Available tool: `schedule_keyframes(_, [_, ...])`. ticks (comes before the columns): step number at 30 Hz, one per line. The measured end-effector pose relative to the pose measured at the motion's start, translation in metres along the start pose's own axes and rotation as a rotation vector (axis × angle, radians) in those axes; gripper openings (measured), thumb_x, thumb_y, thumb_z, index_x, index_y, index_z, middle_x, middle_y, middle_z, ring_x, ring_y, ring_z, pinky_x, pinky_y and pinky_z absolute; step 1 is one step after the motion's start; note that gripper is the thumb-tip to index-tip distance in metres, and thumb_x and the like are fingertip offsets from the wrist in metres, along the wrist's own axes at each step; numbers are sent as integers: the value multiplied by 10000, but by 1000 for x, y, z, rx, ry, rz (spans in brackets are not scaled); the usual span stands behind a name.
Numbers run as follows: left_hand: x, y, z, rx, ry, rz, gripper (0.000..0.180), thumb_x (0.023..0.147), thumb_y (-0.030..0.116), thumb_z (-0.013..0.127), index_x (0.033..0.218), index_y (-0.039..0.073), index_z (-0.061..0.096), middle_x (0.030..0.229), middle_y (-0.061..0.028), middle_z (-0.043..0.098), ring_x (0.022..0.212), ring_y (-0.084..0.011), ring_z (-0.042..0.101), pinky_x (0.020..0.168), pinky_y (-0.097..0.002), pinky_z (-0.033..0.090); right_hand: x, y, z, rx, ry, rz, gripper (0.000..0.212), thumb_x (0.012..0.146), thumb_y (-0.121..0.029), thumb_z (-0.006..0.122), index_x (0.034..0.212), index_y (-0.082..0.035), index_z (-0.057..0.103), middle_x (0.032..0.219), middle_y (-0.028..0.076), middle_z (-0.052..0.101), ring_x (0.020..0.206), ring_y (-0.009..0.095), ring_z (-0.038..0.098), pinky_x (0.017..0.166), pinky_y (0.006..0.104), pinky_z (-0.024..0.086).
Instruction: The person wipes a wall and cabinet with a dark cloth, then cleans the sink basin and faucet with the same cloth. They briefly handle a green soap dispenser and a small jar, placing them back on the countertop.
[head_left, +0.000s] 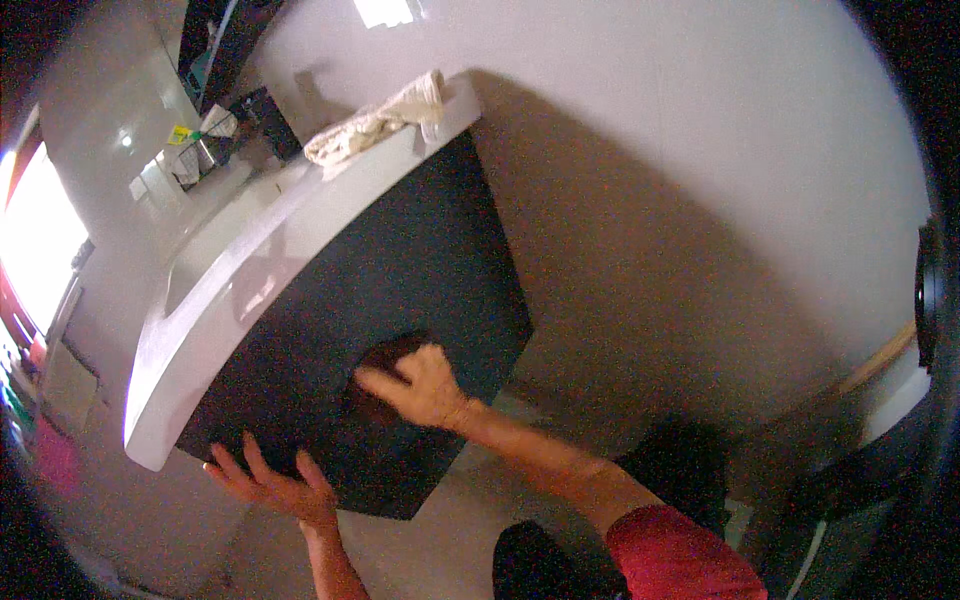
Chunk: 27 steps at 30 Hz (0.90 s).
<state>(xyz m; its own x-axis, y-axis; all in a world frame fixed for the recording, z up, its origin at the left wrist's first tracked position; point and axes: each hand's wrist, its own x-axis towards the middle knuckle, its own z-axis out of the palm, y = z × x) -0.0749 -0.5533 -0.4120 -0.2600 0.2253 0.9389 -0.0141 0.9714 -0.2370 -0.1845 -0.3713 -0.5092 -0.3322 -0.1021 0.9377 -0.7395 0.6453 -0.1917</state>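
Note:
A dark grey cabinet [400,260] with a white basin top [300,245] fills the middle of the view. Against the cabinet's front, my right hand [425,388] is closed on a dark brown piece [372,402], flat like a pad or cloth; its exact kind is too dim to make out. My left hand [285,488] rests at the cabinet's lower left edge, fingers spread, holding nothing. A folded cream cloth [375,128] lies on the basin top's far end, away from both hands.
Behind the basin, a wire basket [190,163] with small items stands by the wall. A bright window [45,235] is at the far left. A plain wall [700,110] runs along the right, and a dark round-edged object [927,295] sits at the right rim.

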Motion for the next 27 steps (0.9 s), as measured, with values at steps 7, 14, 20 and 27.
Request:
schedule_keyframes(7, [-13, -1, 38, -8, 17, -30, 498, 886, 391, 489, 1238, 41, 459, 1406, -233, 277, 1318, -451, 152, 1033, -590, 168, 80, 99, -69, -482, -96, 450, 471, 683, -19, 606, 1112, -188, 513, 928, 126, 481, 852, 358, 512, 654, 439, 484])
schedule_keyframes(14, [-23, 10, 57, -9, 43, -80, 488, 851, 281, 570, 1259, 49, 435, 1414, -221, 266, 1319, -453, 151, 1040, -585, 171, 172, 158, -205, -1205, 605, -196, 348, 772, -150, 570, 1118, -168, 544, 941, 70, 480, 812, 265, 480, 624, 376, 433])
schedule_keyframes(20, [-26, 11, 65, -23, 81, -81, 484, 851, 267, 563, 1265, 57, 427, 1413, -218, 269, 1314, -458, 166, 1044, -583, 177, 113, 210, -177, -1317, -303, -476, 387, 802, -144, 476, 1187, -133, 515, 1029, 77, 550, 868, 233, 549, 629, 396, 476])
schedule_keyframes(27, [-30, 8, 68, -60, 77, -94, 459, 860, 284, 552, 1243, 52, 451, 1415, -215, 270, 1315, -454, 171, 1040, -585, 189, 116, 225, -184, -1221, -360, -717, 403, 841, -159, 440, 1242, -118, 458, 1007, 91, 563, 926, 263, 553, 840, 434, 459])
